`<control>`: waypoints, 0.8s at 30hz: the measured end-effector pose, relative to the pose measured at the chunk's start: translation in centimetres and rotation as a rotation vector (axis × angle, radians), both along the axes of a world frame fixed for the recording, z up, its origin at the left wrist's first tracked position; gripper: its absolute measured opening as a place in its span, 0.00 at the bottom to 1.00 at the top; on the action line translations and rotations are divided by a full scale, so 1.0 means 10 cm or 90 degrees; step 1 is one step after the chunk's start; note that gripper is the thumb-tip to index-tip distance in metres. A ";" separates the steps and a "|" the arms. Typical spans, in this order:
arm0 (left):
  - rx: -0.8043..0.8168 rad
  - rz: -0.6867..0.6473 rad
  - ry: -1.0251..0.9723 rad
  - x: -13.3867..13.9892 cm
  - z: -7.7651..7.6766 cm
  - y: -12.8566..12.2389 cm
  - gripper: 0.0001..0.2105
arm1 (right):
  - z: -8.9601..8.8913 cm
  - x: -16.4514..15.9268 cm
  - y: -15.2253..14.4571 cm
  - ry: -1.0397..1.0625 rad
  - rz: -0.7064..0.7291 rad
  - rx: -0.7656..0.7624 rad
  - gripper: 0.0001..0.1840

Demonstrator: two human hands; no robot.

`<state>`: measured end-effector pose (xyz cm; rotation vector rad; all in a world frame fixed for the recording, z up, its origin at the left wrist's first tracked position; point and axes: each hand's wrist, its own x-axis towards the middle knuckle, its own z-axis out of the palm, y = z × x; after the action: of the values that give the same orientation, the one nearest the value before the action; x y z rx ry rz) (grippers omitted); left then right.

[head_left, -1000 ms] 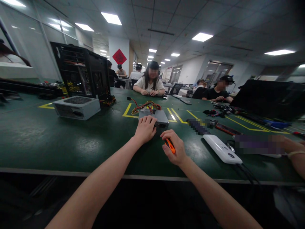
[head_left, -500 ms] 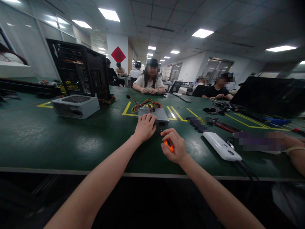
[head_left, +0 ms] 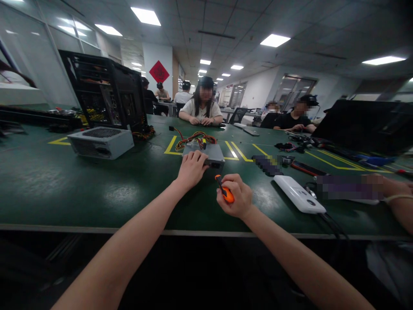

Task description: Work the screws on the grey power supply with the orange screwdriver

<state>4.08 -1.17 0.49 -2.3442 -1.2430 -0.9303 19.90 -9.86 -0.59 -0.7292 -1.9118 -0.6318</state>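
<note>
A small grey metal power supply unit (head_left: 215,151) lies on the green table in front of me, its socket face turned my way. Red, yellow and black cables (head_left: 183,145) are heaped at its far side. My left hand (head_left: 192,168) grips the unit's near left edge, fingers bent over the top. In my right hand (head_left: 238,197) is an orange-and-black screwdriver (head_left: 229,195), wrapped by the fingers and apart from the unit. Its handle points up and away from me; I cannot clearly make out the thin shaft.
At the left stand a larger grey power supply (head_left: 101,142) and an open black computer case (head_left: 106,92). A white device (head_left: 298,194) with cables lies to the right, near another person's arm (head_left: 400,191). A person (head_left: 201,105) sits across the table.
The small power supply has shifted slightly left with my left hand on it. The screwdriver has turned in my right hand, and more of its handle shows.
</note>
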 end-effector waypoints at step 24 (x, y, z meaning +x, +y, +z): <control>-0.016 -0.021 -0.073 -0.07 -0.05 0.10 0.13 | 0.03 -0.04 0.10 -0.045 -0.013 0.047 0.15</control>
<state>3.40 -0.17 -0.04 -2.3679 -1.2687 -1.0787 19.47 -8.90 -0.32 -0.6895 -1.9366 -0.7454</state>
